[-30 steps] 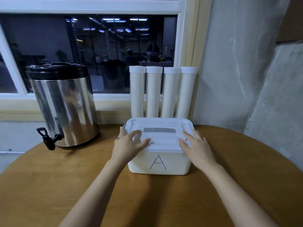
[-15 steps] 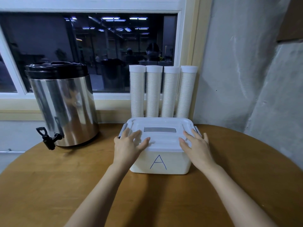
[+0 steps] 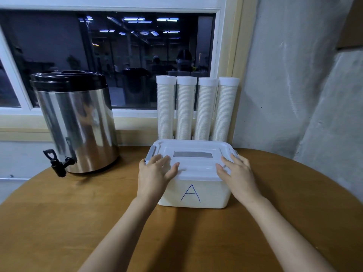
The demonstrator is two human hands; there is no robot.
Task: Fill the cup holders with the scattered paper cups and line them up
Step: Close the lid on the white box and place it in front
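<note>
White plastic makes up the box that sits toward the far edge of the round wooden table, a blue "A" on its near wall. Its lid is on, and the cloudy walls show only a pale mass, so what it holds cannot be told. The left hand lies flat on the lid's left end, fingers spread and nearly straight, the tips just beside a grey latch. The right hand lies the same way on the right end, gripping nothing. Right behind the box, at the table's far edge, four cup holders stand in a close row, the leftmost before the window and the rightmost beside the grey wall. Each is a tall tube with its long axis upright and a white cap on top, and each is packed with stacked paper cups from the cap down to where the box hides the foot. The rightmost looks a little tilted, which may be the wide lens. A steel urn with a black top stands at the far left edge, well apart from the box, its black tap pointing toward the near left. Bare wood shows between urn and box, to the right of the box out to the rim, and from the box to the near edge, where only the two forearms cross it.
</note>
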